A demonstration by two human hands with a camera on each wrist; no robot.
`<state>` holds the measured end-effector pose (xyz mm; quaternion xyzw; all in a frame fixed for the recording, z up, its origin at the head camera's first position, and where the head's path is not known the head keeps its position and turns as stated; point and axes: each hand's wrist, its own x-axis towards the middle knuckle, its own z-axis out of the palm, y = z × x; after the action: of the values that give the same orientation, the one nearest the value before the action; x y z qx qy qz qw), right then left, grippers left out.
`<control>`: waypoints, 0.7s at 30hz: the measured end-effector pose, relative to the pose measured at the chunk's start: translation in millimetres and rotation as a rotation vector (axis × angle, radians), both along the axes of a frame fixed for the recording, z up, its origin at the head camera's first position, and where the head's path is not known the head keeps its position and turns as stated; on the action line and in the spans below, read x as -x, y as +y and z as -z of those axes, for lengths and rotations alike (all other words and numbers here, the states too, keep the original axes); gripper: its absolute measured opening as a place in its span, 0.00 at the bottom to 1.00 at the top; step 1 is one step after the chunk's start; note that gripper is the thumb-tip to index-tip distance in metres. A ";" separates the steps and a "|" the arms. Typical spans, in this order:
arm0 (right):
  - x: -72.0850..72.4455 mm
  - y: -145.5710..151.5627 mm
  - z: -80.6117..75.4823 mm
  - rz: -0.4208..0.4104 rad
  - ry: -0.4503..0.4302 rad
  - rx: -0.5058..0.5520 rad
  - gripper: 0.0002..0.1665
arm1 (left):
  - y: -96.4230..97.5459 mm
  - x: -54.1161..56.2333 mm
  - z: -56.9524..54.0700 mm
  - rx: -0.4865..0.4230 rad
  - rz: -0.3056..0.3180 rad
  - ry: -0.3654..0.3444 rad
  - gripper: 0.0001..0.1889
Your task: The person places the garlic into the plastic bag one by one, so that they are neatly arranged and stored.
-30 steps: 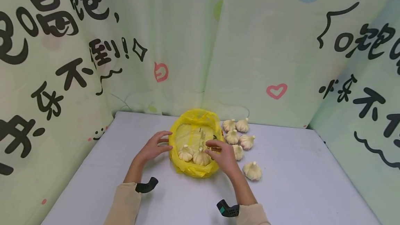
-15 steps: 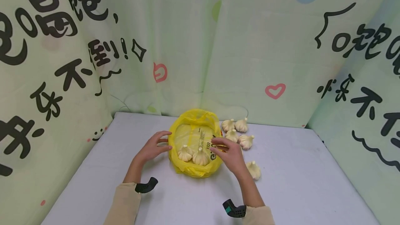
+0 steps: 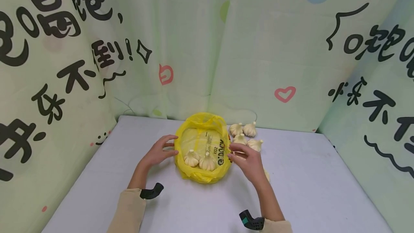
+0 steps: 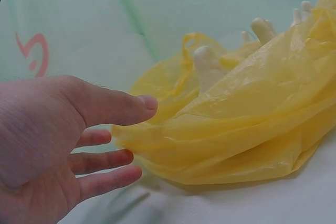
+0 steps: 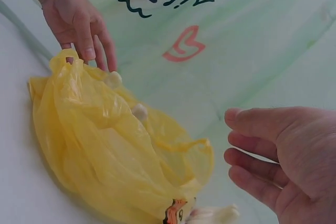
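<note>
Resting on table (image 3: 310,179): a yellow bag (image 3: 200,176), in the middle in front of me, its mouth turned up and its crinkled rim making a ring.
Left hand (image 3: 157,152): at the bag's left side, fingers loosely spread, thumb apart from them, gripping nothing. My fingertips come right up to the plastic; whether they touch it I cannot tell.
Right hand (image 3: 248,163): at the bag's right side, fingers loosely bent, nothing pinched between thumb and fingers. In the head view my fingertips overlap the rim, but the right wrist view shows a gap between them and the plastic.
Bagged garlic (image 3: 207,162): two bulbs side by side near the front rim, stems up.
Loose garlic (image 3: 249,129): on the table to the right of the bag, four bulbs grouped toward the back; more sits partly hidden behind my right hand and wrist.
Print (image 3: 221,152): black lettering on the bag's inner right side.
Sleeves (image 3: 129,208): beige, with a black device (image 3: 152,192) at each cuff.
Curtain (image 3: 194,46): pale green, behind the table and along both sides, carrying large black characters (image 3: 72,82) and a pink heart (image 3: 285,100).
</note>
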<state>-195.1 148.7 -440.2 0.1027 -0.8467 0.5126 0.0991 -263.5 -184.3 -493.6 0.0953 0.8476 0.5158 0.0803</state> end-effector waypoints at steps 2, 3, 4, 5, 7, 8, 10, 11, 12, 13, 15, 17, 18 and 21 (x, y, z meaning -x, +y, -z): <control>-0.8 4.0 0.6 0.007 0.003 -0.005 0.19 | 0.0 -0.4 -0.7 -0.001 -0.001 -0.002 0.30; -1.5 5.6 0.3 0.011 0.001 -0.008 0.19 | -0.1 -0.2 -0.7 0.001 -0.003 -0.003 0.30; -2.1 7.2 0.1 0.020 -0.001 -0.016 0.19 | -0.1 -0.3 -0.9 0.001 -0.005 -0.006 0.30; -2.8 8.5 -0.8 0.027 -0.003 -0.023 0.19 | -0.1 -0.2 -0.9 0.003 -0.009 -0.010 0.30; -3.7 11.5 -1.6 0.040 -0.003 -0.035 0.19 | 0.1 -0.2 -1.0 0.007 -0.015 -0.013 0.30; -4.0 12.7 -2.3 0.046 -0.001 -0.045 0.19 | 0.1 -0.1 -0.9 0.006 -0.017 -0.016 0.30; -4.4 15.5 -3.4 0.057 0.007 -0.055 0.19 | 0.2 -0.1 -0.7 0.001 -0.017 -0.020 0.31; -4.5 16.8 -4.0 0.059 0.013 -0.057 0.19 | 0.2 -0.1 -0.5 -0.001 -0.015 -0.020 0.31; -4.6 18.2 -4.5 0.061 0.018 -0.061 0.19 | 0.2 -0.2 -0.4 -0.003 -0.014 -0.019 0.31; -4.8 19.4 -5.0 0.064 0.020 -0.065 0.19 | 0.2 -0.3 -0.2 -0.007 -0.013 -0.020 0.31; -5.5 22.0 -5.6 0.070 0.028 -0.067 0.19 | 0.2 -0.4 0.1 -0.011 -0.011 -0.022 0.32; -6.4 24.4 -6.0 0.077 0.038 -0.069 0.19 | 0.0 -0.6 0.3 -0.009 -0.010 -0.021 0.32; -6.8 25.4 -5.8 0.078 0.043 -0.071 0.19 | -0.2 -0.4 0.5 -0.011 -0.012 -0.022 0.32; -7.3 28.4 -4.8 0.082 0.061 -0.058 0.19 | -1.0 0.0 0.4 -0.008 -0.014 -0.026 0.32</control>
<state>-187.8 177.1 -435.4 0.0863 -0.8613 0.4800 0.1428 -263.5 -185.3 -494.0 0.0830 0.8451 0.5209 0.0872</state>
